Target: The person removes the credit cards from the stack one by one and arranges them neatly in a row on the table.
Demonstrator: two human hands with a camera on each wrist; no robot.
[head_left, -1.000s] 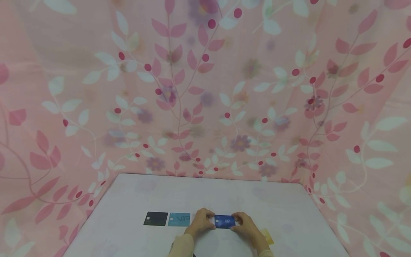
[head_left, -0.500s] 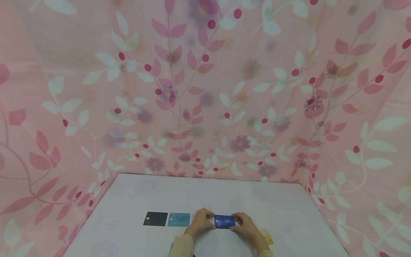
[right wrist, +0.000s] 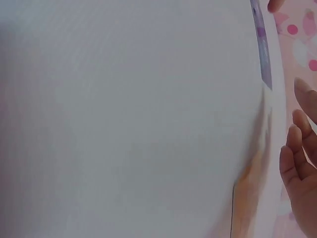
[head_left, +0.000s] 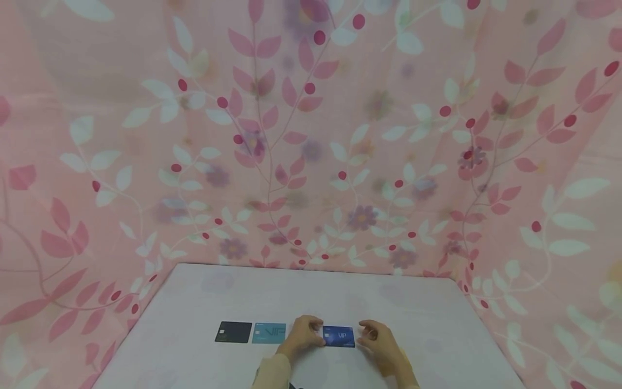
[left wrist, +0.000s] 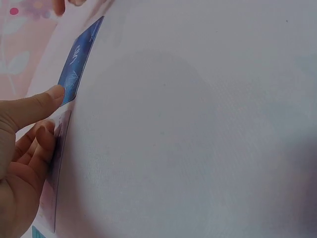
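A blue bank card (head_left: pixel 338 336) marked VIP lies on the white table. My left hand (head_left: pixel 303 334) holds its left end, thumb at the lower corner and forefinger at the upper one. In the left wrist view the thumb (left wrist: pixel 57 93) touches the blue card's near end, and a pinkish card (left wrist: pixel 58 183) lies under the curled fingers. To the right of the blue card, a small gap away, my right hand (head_left: pixel 381 339) has its fingers loosely bent with nothing between them. The right wrist view shows these fingers (right wrist: pixel 294 139) apart from the blue card (right wrist: pixel 263 44).
In a row to the left lie a black card (head_left: pixel 234 332) and a teal card (head_left: pixel 269 333). A yellow-orange card (right wrist: pixel 246 198) lies beneath the right forearm, mostly hidden in the head view. Pink floral cloth (head_left: pixel 311 135) hangs behind and around the white table (head_left: pixel 311 289).
The right hand has let go of the blue card's right end and moved slightly right. The left hand stays at the card's left end, and the card has hardly moved.
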